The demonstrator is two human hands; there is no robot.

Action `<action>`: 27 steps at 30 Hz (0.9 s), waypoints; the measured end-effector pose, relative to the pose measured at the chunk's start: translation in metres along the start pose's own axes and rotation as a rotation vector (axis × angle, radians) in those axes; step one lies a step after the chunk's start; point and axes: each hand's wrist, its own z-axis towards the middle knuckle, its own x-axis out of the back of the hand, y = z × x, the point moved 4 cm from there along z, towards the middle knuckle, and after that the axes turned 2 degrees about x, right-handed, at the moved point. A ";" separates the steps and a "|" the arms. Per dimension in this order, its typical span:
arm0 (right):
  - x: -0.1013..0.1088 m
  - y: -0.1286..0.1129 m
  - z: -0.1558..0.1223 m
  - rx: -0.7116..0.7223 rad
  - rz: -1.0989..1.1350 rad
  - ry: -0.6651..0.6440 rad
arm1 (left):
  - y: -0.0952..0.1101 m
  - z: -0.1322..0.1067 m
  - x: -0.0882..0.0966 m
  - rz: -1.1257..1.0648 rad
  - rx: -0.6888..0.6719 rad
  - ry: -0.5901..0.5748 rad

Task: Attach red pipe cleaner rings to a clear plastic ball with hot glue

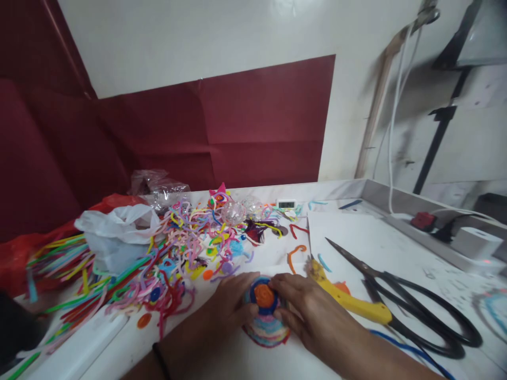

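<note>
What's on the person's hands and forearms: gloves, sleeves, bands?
The left hand and right hand are ungloved. No sleeves show on the visible forearms. A thin, dark, cord-like band circles the left forearm; none shows on the right.

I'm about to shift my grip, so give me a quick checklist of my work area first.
1. Left hand on the striped piece: ok, at its left side.
2. Right hand on it too: ok, at its right side.
3. Orange centre visible: ok, between the hands.
4. Scissors away from both hands: ok, lying to the right.
5. Yellow-handled tool switched off: cannot tell.
6. Coloured strands sorted: not ok, heaped in a tangle.
</note>
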 end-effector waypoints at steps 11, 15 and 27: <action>0.030 0.009 -0.014 -0.102 -0.099 0.104 | -0.025 -0.009 -0.007 0.102 0.052 0.012; 0.045 0.003 -0.024 -0.093 -0.126 0.329 | -0.005 -0.010 -0.001 0.239 -0.058 0.061; 0.037 0.024 -0.025 -0.089 -0.016 0.719 | 0.009 -0.002 -0.022 0.166 0.049 0.059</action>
